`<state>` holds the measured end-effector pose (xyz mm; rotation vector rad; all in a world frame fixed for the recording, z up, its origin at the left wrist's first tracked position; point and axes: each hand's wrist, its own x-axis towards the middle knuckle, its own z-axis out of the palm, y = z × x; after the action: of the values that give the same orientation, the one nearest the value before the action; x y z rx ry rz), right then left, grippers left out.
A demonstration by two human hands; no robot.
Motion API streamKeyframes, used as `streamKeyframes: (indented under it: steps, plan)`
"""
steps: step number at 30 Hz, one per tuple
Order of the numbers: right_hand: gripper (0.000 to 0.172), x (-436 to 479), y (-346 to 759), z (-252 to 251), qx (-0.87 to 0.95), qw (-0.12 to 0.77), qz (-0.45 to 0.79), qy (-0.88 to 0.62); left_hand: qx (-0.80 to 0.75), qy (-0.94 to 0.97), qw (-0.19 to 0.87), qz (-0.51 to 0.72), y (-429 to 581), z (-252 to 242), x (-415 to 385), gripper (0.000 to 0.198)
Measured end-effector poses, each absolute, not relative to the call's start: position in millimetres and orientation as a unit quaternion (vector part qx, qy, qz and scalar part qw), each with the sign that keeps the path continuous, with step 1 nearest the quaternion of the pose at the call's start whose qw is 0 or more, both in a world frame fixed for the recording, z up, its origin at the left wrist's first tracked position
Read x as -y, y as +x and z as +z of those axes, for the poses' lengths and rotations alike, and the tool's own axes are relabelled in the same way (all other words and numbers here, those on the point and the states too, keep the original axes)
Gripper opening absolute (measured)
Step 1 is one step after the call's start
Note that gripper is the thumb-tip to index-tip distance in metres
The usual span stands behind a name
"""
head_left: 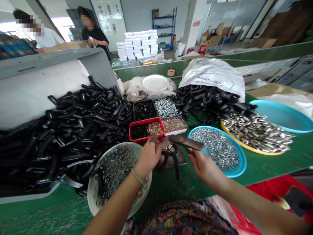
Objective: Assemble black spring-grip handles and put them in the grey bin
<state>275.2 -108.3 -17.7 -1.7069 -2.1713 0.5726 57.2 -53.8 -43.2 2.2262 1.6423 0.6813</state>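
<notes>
My right hand (201,164) is closed round one end of a dull brown-grey metal bar (186,142), which looks like a hammer or other striking tool, slightly blurred. The bar's far end hangs over a black curved plastic part (175,160) that lies on a dark metal plate (182,157). A small shiny metal piece (169,146) sits at the top of that part. My left hand (150,155) is beside the plate, its fingers bent together near the red tray (130,132); what they hold, if anything, is hidden. Under the left forearm stands a white bowl of metal rings (91,195).
Black plastic parts (73,130) heap up at left in a grey crate (97,60). Small trays hold screws (167,108) and copper-coloured rivets (174,125). At right are a blue basin (242,169) of nuts and a yellow tray (264,151) of metal sleeves. Two people stand behind.
</notes>
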Motion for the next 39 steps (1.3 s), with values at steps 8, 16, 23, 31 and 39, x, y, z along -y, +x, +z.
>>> streamKeyframes:
  steps: [8,16,23,31,39]
  plan:
    - [0.034,107,280,-14,0.719,0.246,0.190,-0.622,-0.523,0.848,0.055,0.065,122,-22,-71,0.018]
    - [0.029,114,297,-27,0.661,0.308,0.224,-0.647,-0.524,0.850,0.040,0.033,138,-39,-85,0.024]
    - [0.034,116,294,-41,0.659,0.301,0.258,-0.640,-0.509,0.859,0.046,0.017,142,-39,-83,0.024]
    - [0.033,120,290,-45,0.654,0.312,0.264,-0.637,-0.506,0.861,0.043,0.027,147,-40,-78,0.027]
    - [0.035,123,294,-47,0.643,0.314,0.276,-0.642,-0.515,0.855,0.055,0.034,148,-37,-73,0.026]
